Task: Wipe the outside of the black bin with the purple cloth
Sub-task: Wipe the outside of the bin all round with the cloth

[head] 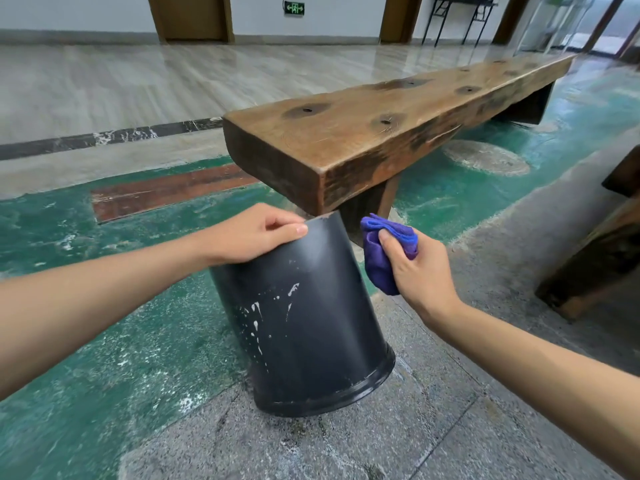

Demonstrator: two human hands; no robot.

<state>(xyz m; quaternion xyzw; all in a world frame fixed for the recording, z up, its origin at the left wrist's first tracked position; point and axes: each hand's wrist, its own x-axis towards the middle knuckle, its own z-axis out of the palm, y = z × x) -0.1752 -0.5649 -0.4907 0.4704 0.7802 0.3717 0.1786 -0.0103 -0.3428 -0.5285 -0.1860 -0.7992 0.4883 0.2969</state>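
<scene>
The black bin (311,327) stands upside down and tilted on the floor, its rim at the bottom and its base up near the bench end. White drip stains run down its near side. My left hand (252,237) rests on the bin's upturned base edge and holds it. My right hand (412,268) grips the bunched purple cloth (379,258) just right of the bin's upper side, close to the wall or touching it; I cannot tell which.
A long thick wooden bench (381,133) stretches away right behind the bin, its near corner almost over the bin's base. Dark wooden furniture (595,258) stands at the right edge. The floor is green and grey stone, with pale polished tiles beyond.
</scene>
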